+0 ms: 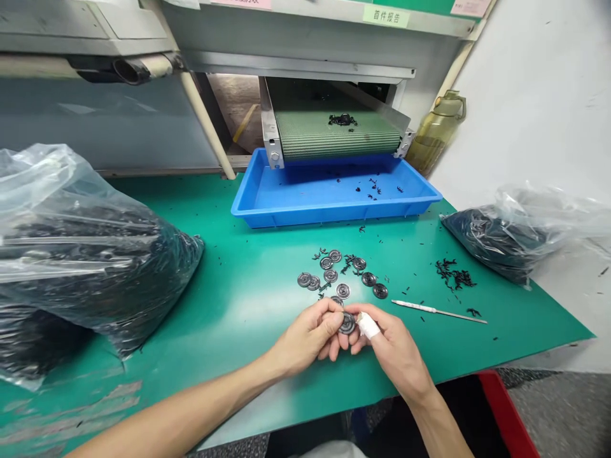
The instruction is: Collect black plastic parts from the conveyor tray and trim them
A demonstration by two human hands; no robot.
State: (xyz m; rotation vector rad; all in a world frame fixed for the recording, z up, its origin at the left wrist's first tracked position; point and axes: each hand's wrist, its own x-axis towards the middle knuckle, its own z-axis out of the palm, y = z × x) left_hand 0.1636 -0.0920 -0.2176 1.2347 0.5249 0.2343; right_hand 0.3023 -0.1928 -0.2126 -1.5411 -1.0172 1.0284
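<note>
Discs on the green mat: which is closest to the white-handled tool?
The rightmost loose disc, beside the tip of the white-handled tool; other discs lie further left.

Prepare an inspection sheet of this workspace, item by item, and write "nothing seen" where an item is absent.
Surface: green bench top.
Job's things: round dark disc between the hands; more round discs lying on the bench.
Clutter: small black pieces; slim white-handled tool; large plastic bag and smaller plastic bag, both of black parts.
Grips: left hand and right hand hold the disc; bandaged finger on the right.
Cables: nothing seen.
Surroundings: blue tray; green conveyor belt; olive bottle.
</note>
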